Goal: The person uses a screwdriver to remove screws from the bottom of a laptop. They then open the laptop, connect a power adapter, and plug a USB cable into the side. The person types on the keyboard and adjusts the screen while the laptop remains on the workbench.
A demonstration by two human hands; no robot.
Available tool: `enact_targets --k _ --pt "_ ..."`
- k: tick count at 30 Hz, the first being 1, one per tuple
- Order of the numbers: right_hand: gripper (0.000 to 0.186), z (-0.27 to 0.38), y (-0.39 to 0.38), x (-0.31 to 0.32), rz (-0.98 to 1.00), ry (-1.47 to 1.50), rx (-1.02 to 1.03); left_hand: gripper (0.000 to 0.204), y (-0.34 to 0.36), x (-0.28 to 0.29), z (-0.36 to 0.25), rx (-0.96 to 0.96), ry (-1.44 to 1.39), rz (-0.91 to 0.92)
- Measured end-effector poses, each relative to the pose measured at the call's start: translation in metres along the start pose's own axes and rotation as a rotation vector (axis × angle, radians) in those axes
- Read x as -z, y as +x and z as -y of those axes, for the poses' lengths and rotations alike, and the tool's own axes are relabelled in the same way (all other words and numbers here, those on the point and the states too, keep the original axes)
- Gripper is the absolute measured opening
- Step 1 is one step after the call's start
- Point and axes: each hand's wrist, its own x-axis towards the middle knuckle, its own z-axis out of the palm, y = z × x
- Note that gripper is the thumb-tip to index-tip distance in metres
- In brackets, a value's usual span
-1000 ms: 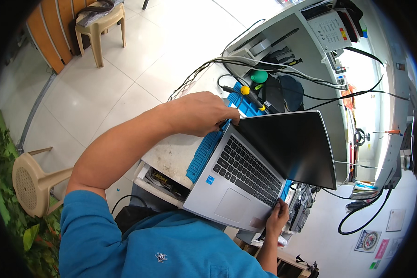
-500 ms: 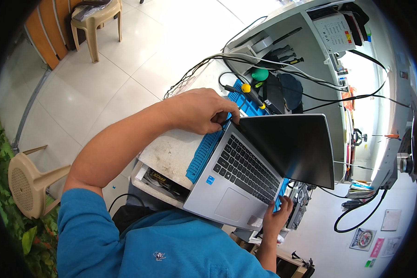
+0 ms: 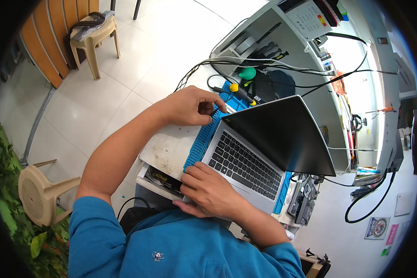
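Note:
A silver laptop lies unfolded on a blue mat, its black screen dark and tilted back. My left hand is beside the far left corner of the screen. Its index finger reaches toward that corner and the thumb stands apart from it; a thin dark cable shows near the fingertips. Across the palm rest, my right hand grips the laptop's near left corner, fingers on top and thumb at the front edge. The hand and forearm hide the touchpad.
Behind the laptop lie a yellow-and-black tool, a green rubber bulb and loose cables. An open drawer is under the worktop. At right sits a dismantled device. Plastic stools stand on the tiled floor.
My right hand has moved from the laptop's right side across to its near left corner. My left hand has drawn slightly back from the screen corner. The laptop has shifted slightly in view.

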Motion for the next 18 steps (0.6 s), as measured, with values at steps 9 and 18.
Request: enact_targets --k 9,18 --pt "0.025 0.007 -0.008 0.005 -0.086 0.033 -0.006 0.021 -0.016 0.005 -0.017 -0.089 -0.061 -0.108" --pt "0.024 0.039 -0.036 0.082 -0.211 0.177 0.089 0.028 0.002 -0.006 -0.078 -0.428 0.031 -0.296"
